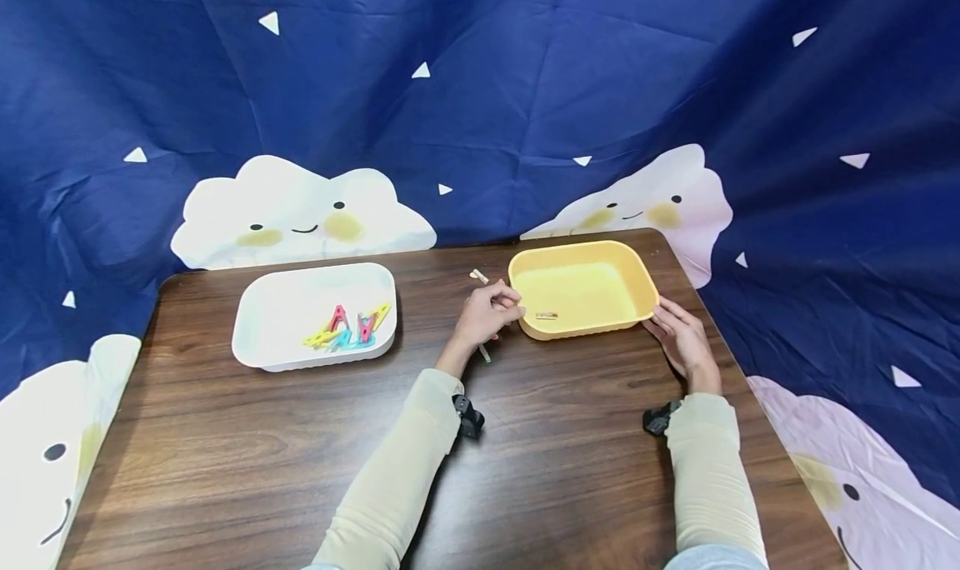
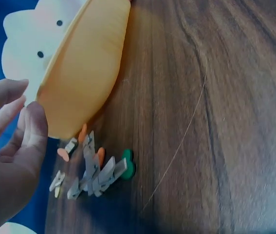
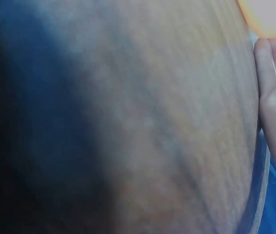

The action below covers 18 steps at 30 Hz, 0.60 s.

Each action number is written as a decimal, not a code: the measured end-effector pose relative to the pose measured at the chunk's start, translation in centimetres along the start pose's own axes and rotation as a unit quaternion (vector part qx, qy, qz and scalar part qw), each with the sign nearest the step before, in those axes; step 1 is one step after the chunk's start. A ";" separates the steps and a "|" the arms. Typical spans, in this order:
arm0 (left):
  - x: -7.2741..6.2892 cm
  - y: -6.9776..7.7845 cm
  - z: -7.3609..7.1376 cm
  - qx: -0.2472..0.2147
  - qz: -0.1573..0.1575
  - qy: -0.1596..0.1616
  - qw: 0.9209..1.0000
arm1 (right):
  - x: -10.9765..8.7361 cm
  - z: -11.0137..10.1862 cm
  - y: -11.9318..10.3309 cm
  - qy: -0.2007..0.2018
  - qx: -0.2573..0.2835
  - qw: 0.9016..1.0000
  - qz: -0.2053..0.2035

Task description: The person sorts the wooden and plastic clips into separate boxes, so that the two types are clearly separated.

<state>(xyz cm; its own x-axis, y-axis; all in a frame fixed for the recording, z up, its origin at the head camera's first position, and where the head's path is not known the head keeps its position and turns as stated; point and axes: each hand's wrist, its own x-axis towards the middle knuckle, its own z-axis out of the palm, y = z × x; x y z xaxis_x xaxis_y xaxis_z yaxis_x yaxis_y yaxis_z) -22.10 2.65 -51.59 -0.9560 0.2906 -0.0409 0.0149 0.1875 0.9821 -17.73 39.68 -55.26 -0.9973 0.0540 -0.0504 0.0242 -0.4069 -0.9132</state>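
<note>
My left hand is over the left rim of a yellow tray, fingers bent and thumb apart from them. The left wrist view shows nothing between that thumb and the fingertips. Below this hand, small wooden clothespins with orange and green decorations lie in a cluster on the table, partly hidden in the head view. One small clothespin lies inside the yellow tray near its front left corner. My right hand touches the tray's right front corner with its fingers extended along the side.
A white tray stands on the left of the brown wooden table, holding several red, yellow and blue plastic clothespins. Behind the table hangs a blue curtain with clouds and white triangles.
</note>
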 end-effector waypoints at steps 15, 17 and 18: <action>-0.5 -1.7 -2.8 0.033 -0.001 0.047 0.998 | 0.1 -0.1 0.2 -0.005 0.013 1.000 0.002; -0.5 -2.1 -3.2 0.045 0.000 0.052 0.998 | 0.1 -0.2 0.2 -0.006 0.012 1.000 0.003; -0.5 -2.3 -3.4 0.051 0.000 0.054 0.997 | 0.1 -0.3 0.2 -0.006 0.011 1.000 0.003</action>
<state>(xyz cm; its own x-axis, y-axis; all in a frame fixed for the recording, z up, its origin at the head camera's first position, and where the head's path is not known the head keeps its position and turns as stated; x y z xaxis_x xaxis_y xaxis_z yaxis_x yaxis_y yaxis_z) -22.59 -1.09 -53.20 -0.9817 0.1896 -0.0164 0.0389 0.2841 0.9580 -17.80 39.84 -55.54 -0.9978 0.0408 -0.0519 0.0296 -0.4264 -0.9040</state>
